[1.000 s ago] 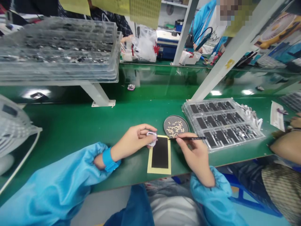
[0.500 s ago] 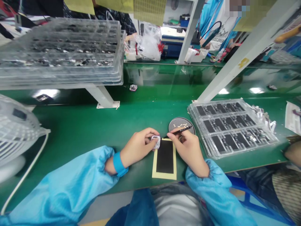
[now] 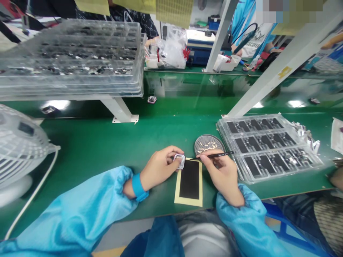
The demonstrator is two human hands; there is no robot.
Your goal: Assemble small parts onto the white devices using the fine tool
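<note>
My left hand [image 3: 163, 164] pinches a small squarish white watch case [image 3: 179, 161] by its edges. Between the fingers and thumb of my right hand [image 3: 221, 171] are black tweezers [image 3: 218, 155], held nearly level. Their tip points left, close to the case; whether it touches or grips anything is too small to tell. Under both hands' inner sides lies a black pad [image 3: 189, 180] with a pale yellow border [image 3: 177, 200]. Just behind my right hand sits a round grey perforated dish [image 3: 204, 141] with many tiny cream-coloured pieces in it.
Clear plastic trays [image 3: 264, 142] with dark parts are stacked at the right. More trays [image 3: 102, 67] stand on a raised shelf at the left, above a white fan [image 3: 21, 150]. A slanted white post [image 3: 252, 87] rises behind. Another small case [image 3: 152, 99] lies farther back.
My right hand has shifted right and slightly down, drawing the tweezers away from the case and uncovering more of the dish. My left hand keeps the case nearly in place. The view has shifted slightly.
</note>
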